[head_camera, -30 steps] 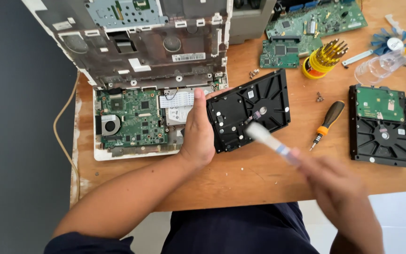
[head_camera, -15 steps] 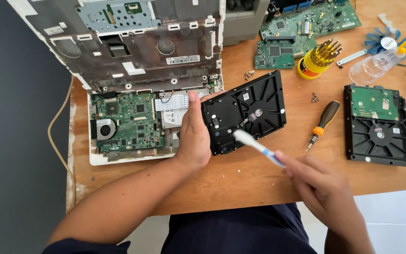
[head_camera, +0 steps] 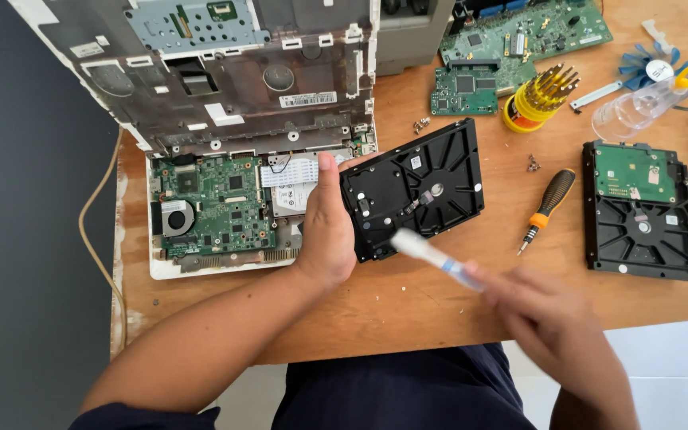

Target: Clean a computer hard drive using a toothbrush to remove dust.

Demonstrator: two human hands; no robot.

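Right now the black hard drive (head_camera: 416, 187) sits roughly mid-tabletop (head_camera: 408, 310), tilted w/ its left edge raised against the left hand (head_camera: 326, 231) & its underside up, no circuit board on it. Left hand is curled round that left edge, thumb pointing up along it, fingers hidden behind the drive, so it's gripping the drive. Right hand (head_camera: 547, 322) is lower right of the drive, blurred, closed round a white pen-shaped tool w/ a blue band (head_camera: 431, 255); the tool's white tip lies over the drive's lower edge, can't tell if it's touching. Left of the left hand is an opened laptop base (head_camera: 216, 211) w/ green board & fan showing, its grey-brown top shell (head_camera: 224, 72) propped up behind. Right of the drive: an orange/black screwdriver (head_camera: 547, 209) lying on the wood, then a 2nd hard drive (head_camera: 639, 211) w/ its green board still on, well apart from both hands. Up top: loose green circuit boards (head_camera: 511, 40), a yellow holder of screwdriver bits (head_camera: 539, 99), a clear plastic bottle (head_camera: 639, 107), a blue fan blade (head_camera: 650, 68). Few small screws (head_camera: 533, 164) near the drive's upper right corner.
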